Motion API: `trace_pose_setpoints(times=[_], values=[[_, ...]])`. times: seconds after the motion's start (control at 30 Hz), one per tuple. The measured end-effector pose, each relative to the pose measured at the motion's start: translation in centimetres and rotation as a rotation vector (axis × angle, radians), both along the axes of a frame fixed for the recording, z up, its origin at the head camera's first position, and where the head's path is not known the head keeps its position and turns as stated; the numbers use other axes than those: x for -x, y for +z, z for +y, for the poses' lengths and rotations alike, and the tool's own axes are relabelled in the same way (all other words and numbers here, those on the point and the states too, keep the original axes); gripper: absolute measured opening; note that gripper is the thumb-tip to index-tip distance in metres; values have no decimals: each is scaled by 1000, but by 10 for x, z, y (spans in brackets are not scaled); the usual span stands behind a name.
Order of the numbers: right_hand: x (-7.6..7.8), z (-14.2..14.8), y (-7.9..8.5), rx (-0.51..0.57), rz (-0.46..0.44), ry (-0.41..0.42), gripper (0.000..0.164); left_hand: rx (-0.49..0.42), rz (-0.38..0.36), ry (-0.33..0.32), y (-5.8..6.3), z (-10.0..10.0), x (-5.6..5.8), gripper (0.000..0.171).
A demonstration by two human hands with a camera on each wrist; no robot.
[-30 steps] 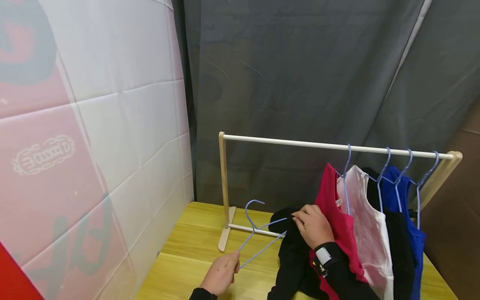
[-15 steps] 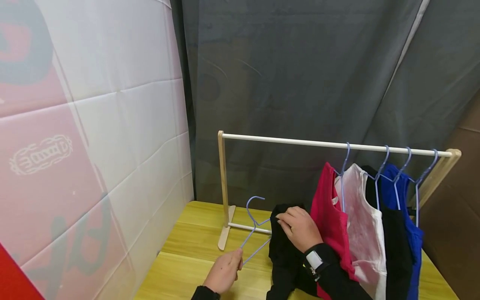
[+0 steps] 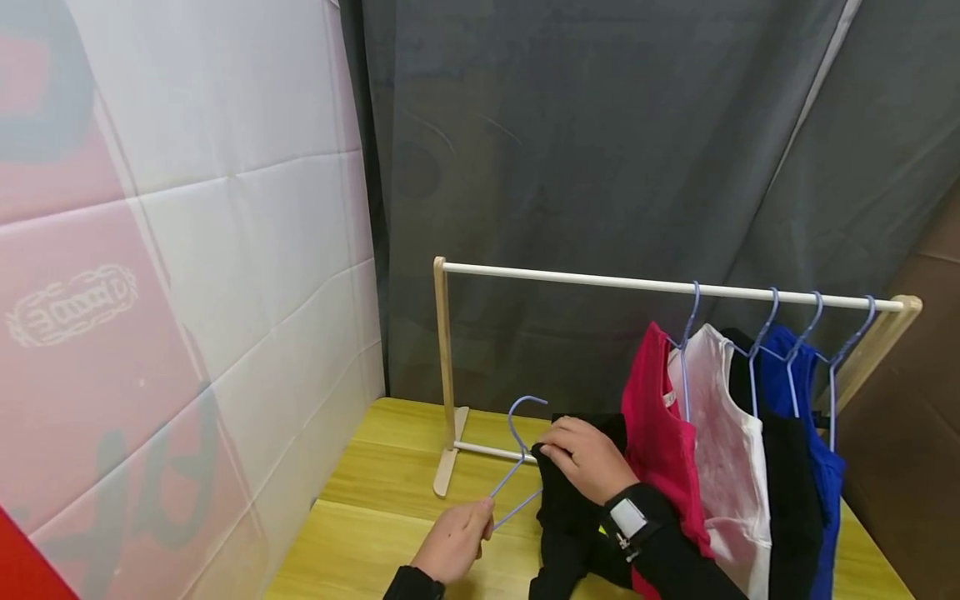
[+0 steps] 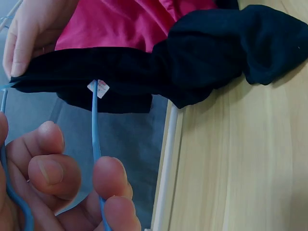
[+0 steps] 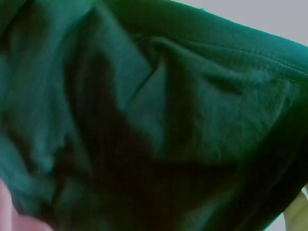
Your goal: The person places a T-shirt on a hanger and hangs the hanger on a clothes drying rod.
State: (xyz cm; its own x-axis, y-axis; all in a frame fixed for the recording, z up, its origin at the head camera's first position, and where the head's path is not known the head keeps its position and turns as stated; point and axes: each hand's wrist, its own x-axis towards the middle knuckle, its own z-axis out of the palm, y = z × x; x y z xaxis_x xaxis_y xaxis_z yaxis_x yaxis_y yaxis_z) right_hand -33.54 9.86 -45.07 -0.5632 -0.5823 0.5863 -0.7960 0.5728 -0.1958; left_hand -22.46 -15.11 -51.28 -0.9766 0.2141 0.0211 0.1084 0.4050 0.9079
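My left hand [image 3: 456,540] grips one end of a light blue wire hanger [image 3: 528,498], whose hook points up. The hanger's other end is hidden inside a black garment [image 3: 562,525]. Thumb and fingers of my right hand [image 3: 588,457] pinch the garment's edge close to the hanger's neck. In the left wrist view the hanger wire [image 4: 95,127] runs into the opening of the black cloth [image 4: 120,67], beside a small white label [image 4: 99,88]. Dark folds of the garment [image 5: 144,120] fill most of the right wrist view.
A clothes rack with a white rail [image 3: 570,277] stands on the wooden table [image 3: 360,500]. On its right half hang a red top [image 3: 660,400], a white top [image 3: 731,450], a black one [image 3: 795,492] and a blue one [image 3: 831,483]. A grey curtain [image 3: 562,142] is behind.
My right hand has moved left with the black garment's edge, and the cloth now covers more of the hanger. My left hand has shifted slightly right with the hanger.
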Motion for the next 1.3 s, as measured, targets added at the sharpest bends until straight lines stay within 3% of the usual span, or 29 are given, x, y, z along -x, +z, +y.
trace_pose_setpoints(times=[0.13,0.27,0.4,0.63,0.83,0.93,1.07,1.17,1.23,1.3], values=[[-7,-6,4,10,-92,15,13,-4,1,-12,4,1,0,62],[-10,-9,5,17,-128,72,9,-7,-5,-22,6,1,1,59],[-13,-14,4,-1,-104,82,7,14,21,-39,8,2,3,57],[-11,-15,3,42,-36,25,22,11,31,-138,16,-10,10,48],[-4,-7,5,90,-44,-41,17,-93,46,-176,21,-33,22,56],[0,-2,5,142,-75,-80,17,-226,67,-132,13,-45,28,62],[3,4,5,227,-108,-124,14,-346,120,18,-6,-54,39,59],[3,6,7,271,-114,-139,10,-296,104,48,-24,-45,45,41],[3,7,8,284,-109,-138,10,-211,77,5,-34,-32,47,32],[3,6,8,290,-108,-135,11,-112,69,-64,-41,-15,48,34]])
